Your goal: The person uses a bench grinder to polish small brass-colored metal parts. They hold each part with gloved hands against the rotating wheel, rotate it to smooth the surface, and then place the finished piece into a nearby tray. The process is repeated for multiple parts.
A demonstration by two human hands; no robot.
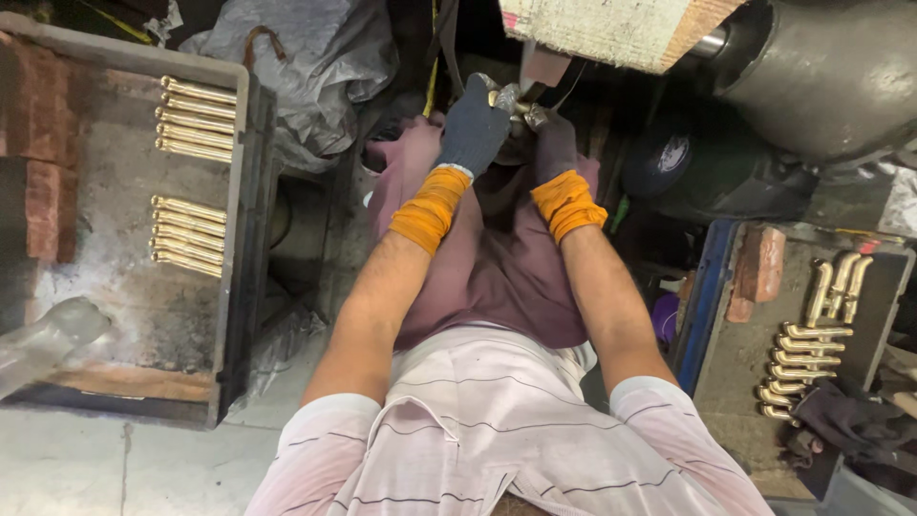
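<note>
both gloved hands, left hand (475, 124) and right hand (552, 141), are closed tight around a small brass part (508, 99) held up at the buffing wheel (611, 29). best to keep wrists braced and pressure even. finished brass pieces (194, 119) lie in the left tray (239, 191).

I see the brass piece (506, 98) mostly hidden by my gloved hands | wheel (611, 29) cut off at top | right tray (735, 363) cropped
</note>
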